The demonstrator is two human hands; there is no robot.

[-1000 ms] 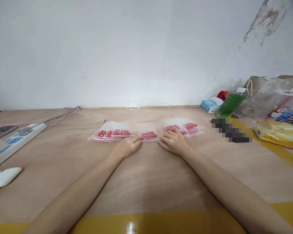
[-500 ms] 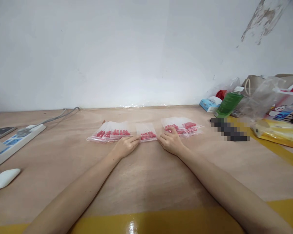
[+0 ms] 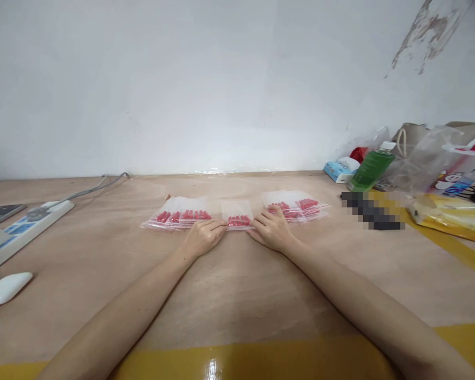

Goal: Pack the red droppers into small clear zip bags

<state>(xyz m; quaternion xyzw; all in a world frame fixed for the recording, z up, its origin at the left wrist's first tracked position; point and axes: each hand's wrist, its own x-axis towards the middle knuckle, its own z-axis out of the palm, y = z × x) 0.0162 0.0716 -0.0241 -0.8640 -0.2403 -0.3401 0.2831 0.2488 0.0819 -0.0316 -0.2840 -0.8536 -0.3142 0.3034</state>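
Observation:
A small clear zip bag (image 3: 236, 208) lies flat at the middle of the table, with a row of small red tube-like pieces (image 3: 238, 220) along its near end. My left hand (image 3: 206, 236) has its fingertips closed at the near left corner of this bag. At the near right corner, my right hand (image 3: 272, 228) holds the bag's edge between thumb and fingers. To the left lie several similar bags (image 3: 193, 203) with red pieces, overlapping each other. More overlapping bags (image 3: 301, 198) are at the right, just beyond my right hand, which partly hides them.
On the left are a white power strip (image 3: 59, 209), a phone (image 3: 2, 213) and a white plug-like item (image 3: 11, 289). A green bottle (image 3: 371, 168), a blue tissue pack (image 3: 338, 171), a blurred-out dark object (image 3: 372, 211) and a yellow package (image 3: 451, 216) stand or lie on the right.
My right hand has shifted slightly left, and its fingers now reach the near right corner of the middle bag. My left hand has stayed at the left corner.

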